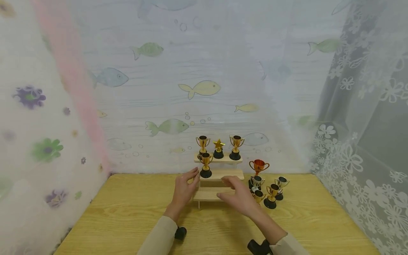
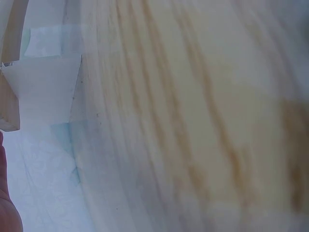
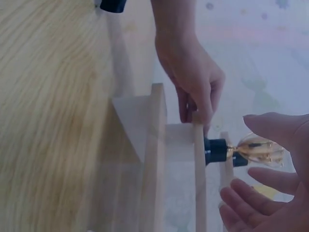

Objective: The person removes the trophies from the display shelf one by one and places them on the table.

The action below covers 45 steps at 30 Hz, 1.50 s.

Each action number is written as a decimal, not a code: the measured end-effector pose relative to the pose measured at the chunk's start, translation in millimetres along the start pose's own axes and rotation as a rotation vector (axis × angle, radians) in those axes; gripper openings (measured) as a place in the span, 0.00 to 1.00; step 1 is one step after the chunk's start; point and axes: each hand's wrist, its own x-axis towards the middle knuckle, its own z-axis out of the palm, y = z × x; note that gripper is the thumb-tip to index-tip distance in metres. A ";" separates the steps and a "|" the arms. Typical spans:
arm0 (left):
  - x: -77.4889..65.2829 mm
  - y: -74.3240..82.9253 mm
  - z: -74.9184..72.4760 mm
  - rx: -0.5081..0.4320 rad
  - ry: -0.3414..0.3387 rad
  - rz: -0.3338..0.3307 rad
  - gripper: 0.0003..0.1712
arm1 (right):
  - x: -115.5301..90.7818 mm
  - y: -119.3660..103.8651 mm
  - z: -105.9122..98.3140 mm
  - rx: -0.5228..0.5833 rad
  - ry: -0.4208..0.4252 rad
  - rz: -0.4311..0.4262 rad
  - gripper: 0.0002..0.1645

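Observation:
A three-tier wooden display stand (image 1: 208,194) stands on the table. At the left end of its middle tier is a gold trophy cup (image 1: 206,164) on a black base. My left hand (image 1: 185,187) holds that end of the tier; in the right wrist view, its fingers (image 3: 205,104) come down around the board's end beside the trophy's base. My right hand (image 1: 239,194) hovers at the stand's right front, thumb and fingers spread with nothing between them. In the left wrist view only an edge of the left hand (image 2: 7,208) shows, below a board's end.
On the top tier are two gold cups (image 1: 236,143) and a star trophy (image 1: 218,146). Right of the stand, several more cups stand on the table (image 1: 127,212), among them a red one (image 1: 259,165) and a silver one (image 1: 282,183). A patterned curtain (image 1: 347,148) hangs at the right.

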 end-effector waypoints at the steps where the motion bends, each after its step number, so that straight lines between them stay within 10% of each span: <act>1: 0.2 0.0 -0.1 -0.001 -0.001 -0.002 0.15 | 2.8 -0.9 1.2 0.001 0.001 0.001 0.34; 11: 2.8 1.6 -0.6 -0.001 -0.010 -0.001 0.15 | 29.2 -6.7 11.0 -0.071 0.007 -0.003 0.44; 45: 1.1 0.3 -0.7 0.005 -0.019 -0.019 0.15 | 82.4 5.2 47.8 -0.084 0.050 0.053 0.32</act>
